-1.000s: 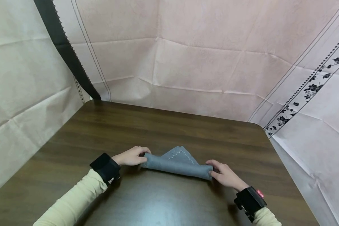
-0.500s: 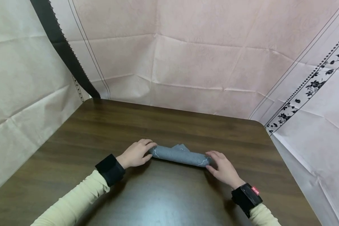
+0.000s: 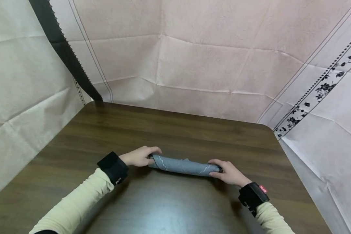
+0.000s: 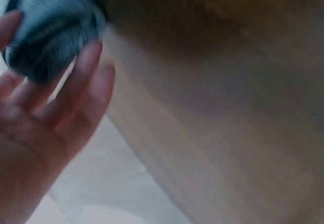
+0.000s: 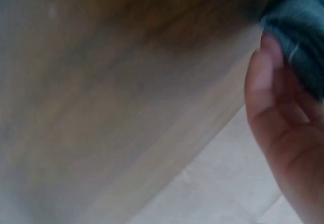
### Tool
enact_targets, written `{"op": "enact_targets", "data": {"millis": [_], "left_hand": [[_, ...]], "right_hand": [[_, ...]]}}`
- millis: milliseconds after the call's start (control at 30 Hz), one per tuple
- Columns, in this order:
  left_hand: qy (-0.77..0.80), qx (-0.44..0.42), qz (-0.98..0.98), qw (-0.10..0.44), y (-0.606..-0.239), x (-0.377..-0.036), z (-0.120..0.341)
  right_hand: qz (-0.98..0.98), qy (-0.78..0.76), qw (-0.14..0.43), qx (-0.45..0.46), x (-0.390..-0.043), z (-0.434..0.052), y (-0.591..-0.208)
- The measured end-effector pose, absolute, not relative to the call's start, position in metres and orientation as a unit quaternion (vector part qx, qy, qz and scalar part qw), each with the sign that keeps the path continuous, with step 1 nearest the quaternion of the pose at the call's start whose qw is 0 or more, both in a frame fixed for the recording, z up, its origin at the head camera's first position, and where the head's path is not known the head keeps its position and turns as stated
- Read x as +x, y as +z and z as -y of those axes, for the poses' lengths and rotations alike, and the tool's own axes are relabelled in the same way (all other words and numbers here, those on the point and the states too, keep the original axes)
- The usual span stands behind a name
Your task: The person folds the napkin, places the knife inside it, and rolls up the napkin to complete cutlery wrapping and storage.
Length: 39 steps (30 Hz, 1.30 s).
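**Rolled grey cloth, gripped at both ends**

Rolled grey cloth (image 3: 183, 165) lying crosswise on the dark tabletop (image 3: 175, 130) — gripped by the left hand (image 3: 139, 156) at its 9 o'clock end, by the right hand (image 3: 228, 172) at 3 o'clock, fingers curled round.

No readable text; red wristband tag (image 3: 262, 187) illegible.
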<state>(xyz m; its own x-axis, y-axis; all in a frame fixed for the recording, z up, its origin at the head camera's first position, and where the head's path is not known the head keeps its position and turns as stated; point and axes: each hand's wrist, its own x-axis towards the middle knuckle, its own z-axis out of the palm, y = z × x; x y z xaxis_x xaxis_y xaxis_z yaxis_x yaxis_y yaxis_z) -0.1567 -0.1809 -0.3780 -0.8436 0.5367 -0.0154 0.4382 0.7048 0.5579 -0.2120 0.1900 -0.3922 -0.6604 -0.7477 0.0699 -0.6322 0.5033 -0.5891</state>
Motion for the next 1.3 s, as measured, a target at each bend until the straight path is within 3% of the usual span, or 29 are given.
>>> {"op": "enact_targets", "data": {"millis": [100, 233, 300, 400, 533, 633, 800, 1033, 1300], "left_hand": [[0.312, 0.247, -0.912, 0.101, -0.38, -0.158, 0.185], [0.266, 0.204, -0.941, 0.05, -0.383, -0.164, 0.18], [0.217, 0.177, -0.96, 0.023, -0.384, -0.165, 0.174], [0.122, 0.166, -0.978, -0.043, -0.383, -0.162, 0.163], [0.019, 0.209, -0.966, -0.151, -0.378, -0.143, 0.147], [-0.018, 0.265, -0.95, -0.161, -0.375, -0.125, 0.132], [-0.05, 0.27, -0.956, -0.099, -0.38, -0.12, 0.112], [-0.052, 0.247, -0.961, -0.114, -0.387, -0.144, 0.105], [0.029, 0.213, -0.97, -0.112, -0.389, -0.178, 0.102]], "right_hand": [[-0.86, -0.338, 0.132, -0.358, -0.216, -0.192, -0.392], [-0.891, -0.324, 0.088, -0.305, -0.221, -0.185, -0.395], [-0.911, -0.283, 0.035, -0.297, -0.22, -0.179, -0.396], [-0.924, -0.2, -0.091, -0.313, -0.213, -0.17, -0.397], [-0.881, -0.134, -0.225, -0.394, -0.19, -0.152, -0.394], [-0.857, -0.093, -0.221, -0.456, -0.173, -0.138, -0.394], [-0.876, -0.004, -0.201, -0.438, -0.168, -0.123, -0.403], [-0.874, -0.016, -0.231, -0.428, -0.184, -0.111, -0.41], [-0.889, -0.04, -0.21, -0.406, -0.211, -0.105, -0.411]]}}
